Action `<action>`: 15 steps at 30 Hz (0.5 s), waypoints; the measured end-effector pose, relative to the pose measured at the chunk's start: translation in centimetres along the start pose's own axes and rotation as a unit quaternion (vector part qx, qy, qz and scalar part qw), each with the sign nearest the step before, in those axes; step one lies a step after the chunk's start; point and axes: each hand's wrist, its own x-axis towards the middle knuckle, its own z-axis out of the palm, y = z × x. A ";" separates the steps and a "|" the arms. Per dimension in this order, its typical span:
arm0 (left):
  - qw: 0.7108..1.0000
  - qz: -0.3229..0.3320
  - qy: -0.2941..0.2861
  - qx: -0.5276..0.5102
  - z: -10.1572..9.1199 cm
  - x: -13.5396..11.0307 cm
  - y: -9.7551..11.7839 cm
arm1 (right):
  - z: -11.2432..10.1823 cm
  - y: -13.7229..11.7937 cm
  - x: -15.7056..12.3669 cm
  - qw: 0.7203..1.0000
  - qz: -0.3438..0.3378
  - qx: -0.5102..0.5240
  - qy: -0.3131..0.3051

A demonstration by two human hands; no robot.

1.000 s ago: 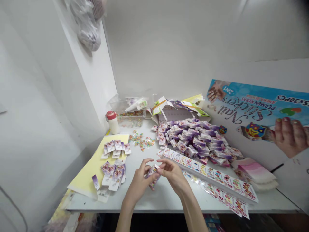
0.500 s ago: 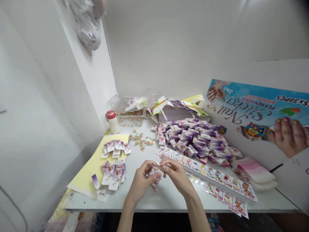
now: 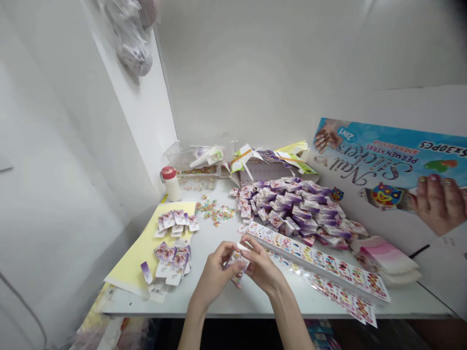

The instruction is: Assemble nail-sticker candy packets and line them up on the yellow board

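Item: one small printed packet [image 3: 237, 265], its print too blurred to read, held above the white table [image 3: 412, 305] between the left hand [image 3: 213, 274] and right hand [image 3: 263, 267], both pinching it closely with curled fingers. Just beside the right hand: a long strip of nail stickers [image 3: 314, 260], bordering a heap of purple-and-white packets [image 3: 292, 209]. Further left: carded packets [image 3: 171, 262] on a pale yellow sheet [image 3: 133, 257], and scattered candies [image 3: 213, 211].

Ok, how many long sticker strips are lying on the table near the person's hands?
2. One sticker strip lies beside the right hand, along the packet pile; a second sticker strip lies just below it, its end past the table edge. More could be hidden underneath.
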 end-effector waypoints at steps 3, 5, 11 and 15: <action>1.000 -0.002 0.013 0.019 -0.3 -0.1 0.1 | 0.2 0.1 0.0 1.000 -0.004 -0.001 -0.002; 0.999 -0.005 0.022 0.041 -0.4 -0.1 0.1 | 0.1 0.0 0.0 1.000 -0.013 -0.023 0.017; 0.995 0.000 0.052 0.082 -0.6 0.2 -0.3 | -0.6 -0.1 0.1 0.979 -0.087 -0.159 0.092; 0.994 0.003 0.067 0.083 -0.6 0.4 -0.6 | -0.5 -0.1 0.1 0.979 -0.099 -0.164 0.077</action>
